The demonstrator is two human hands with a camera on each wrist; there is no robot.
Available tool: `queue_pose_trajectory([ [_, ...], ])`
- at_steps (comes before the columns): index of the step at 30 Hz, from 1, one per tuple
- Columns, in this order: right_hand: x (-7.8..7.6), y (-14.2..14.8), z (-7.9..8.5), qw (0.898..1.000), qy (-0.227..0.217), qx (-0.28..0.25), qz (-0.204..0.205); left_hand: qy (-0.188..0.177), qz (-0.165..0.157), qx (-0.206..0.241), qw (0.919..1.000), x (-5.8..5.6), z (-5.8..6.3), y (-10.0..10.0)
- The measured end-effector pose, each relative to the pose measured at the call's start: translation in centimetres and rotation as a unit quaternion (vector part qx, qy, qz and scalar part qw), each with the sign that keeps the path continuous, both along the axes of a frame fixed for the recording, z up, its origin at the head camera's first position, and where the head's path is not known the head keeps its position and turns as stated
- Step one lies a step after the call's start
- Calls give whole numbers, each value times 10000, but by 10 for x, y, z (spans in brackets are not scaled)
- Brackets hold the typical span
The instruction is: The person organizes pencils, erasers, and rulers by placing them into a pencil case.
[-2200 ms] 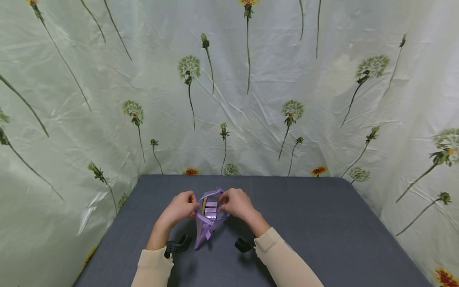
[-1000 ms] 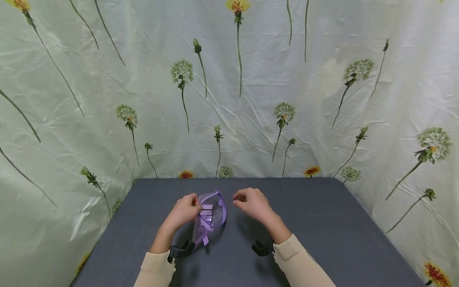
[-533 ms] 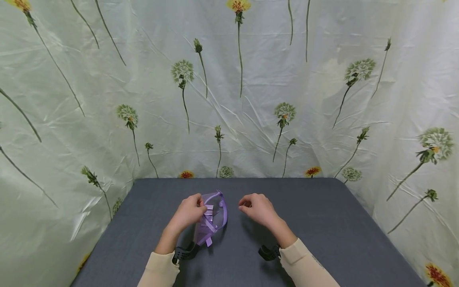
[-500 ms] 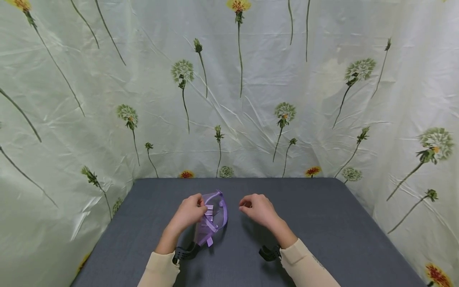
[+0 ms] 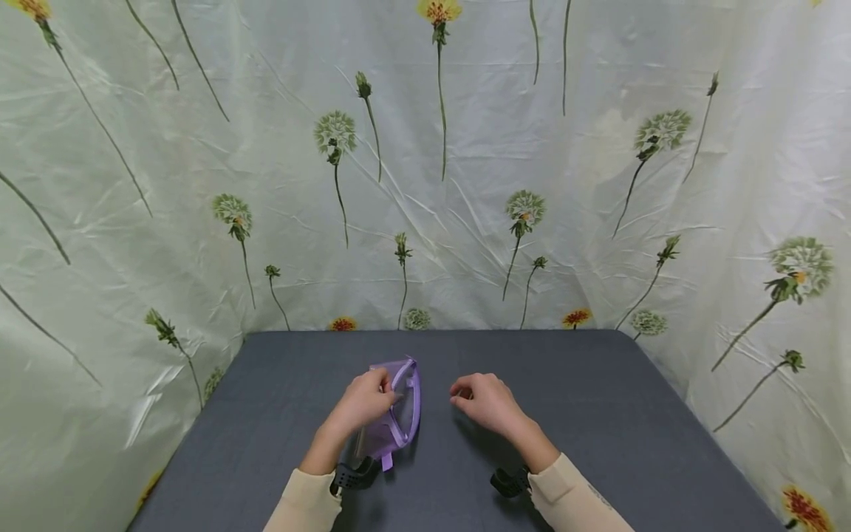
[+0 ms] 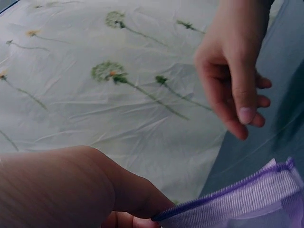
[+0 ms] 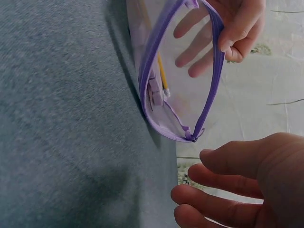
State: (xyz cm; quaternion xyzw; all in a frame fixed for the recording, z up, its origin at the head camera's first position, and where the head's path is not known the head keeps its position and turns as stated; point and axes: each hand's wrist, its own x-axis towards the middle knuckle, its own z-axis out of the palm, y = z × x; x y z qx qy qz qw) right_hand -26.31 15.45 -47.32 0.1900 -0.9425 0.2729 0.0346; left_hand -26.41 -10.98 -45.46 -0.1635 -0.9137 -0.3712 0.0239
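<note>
A see-through purple zip pencil case (image 5: 382,441) rests on the table with its mouth unzipped and facing right. My left hand (image 5: 364,400) pinches the zip edge on the near-left side between thumb and fingers. Inside, the right wrist view shows a yellow pencil (image 7: 163,76) and lilac block-like pieces (image 7: 155,90), whose kind I cannot tell. The zip pull (image 7: 192,135) sits at one end of the opening. To the right of the case and apart from it, my right hand (image 5: 488,403) hovers with loosely bent fingers and nothing in them.
The dark grey table (image 5: 565,428) stretches out around both hands. Behind it and along its sides hangs a pale curtain (image 5: 452,251) printed with dandelions. A black wrist strap (image 5: 355,475) sits below the left hand and another (image 5: 510,484) below the right.
My right hand has let go of the case's edge and moved right. The left hand, still pinching the case, has shifted right and nearer, tipping the mouth so the contents are hidden from the head view.
</note>
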Motion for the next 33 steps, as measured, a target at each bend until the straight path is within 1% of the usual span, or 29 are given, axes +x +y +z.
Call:
queue_pose_trajectory([
  [4, 2, 4, -3, 10000, -27, -26, 66, 91, -144, -101, 9998, 2, -5, 7],
  [9, 4, 8, -6, 9999, -1, -16, 100, 163, -152, -61, 9997, 3, -8, 12],
  [11, 5, 9, -6, 9999, -18, -23, 103, 179, -245, -46, 9995, 4, -9, 13],
  [12, 6, 10, -7, 9999, -32, -28, 109, 174, -322, -56, 9993, 4, -10, 13],
  [16, 9, 11, -6, 9998, -90, -52, 141, -48, -648, -83, 9979, 4, -11, 10],
  [19, 11, 13, -7, 9999, -35, -20, 156, -223, -898, -152, 9956, 5, -10, 6],
  [22, 13, 16, -8, 9999, -15, 10, 146, -427, -1247, -310, 9908, 5, -10, 4],
  [25, 14, 18, -7, 9998, 7, 5, 179, -539, -1575, -504, 9848, 6, -11, 2],
  [27, 16, 20, -7, 9997, 23, 0, 230, -498, -1718, -653, 9817, 6, -12, -1],
  [29, 17, 21, -5, 9996, 33, 15, 273, -375, -1806, -807, 9795, 6, -14, -2],
  [33, 18, 27, 0, 9996, -81, 44, 250, -128, -1888, -1104, 9757, 6, -18, -1],
])
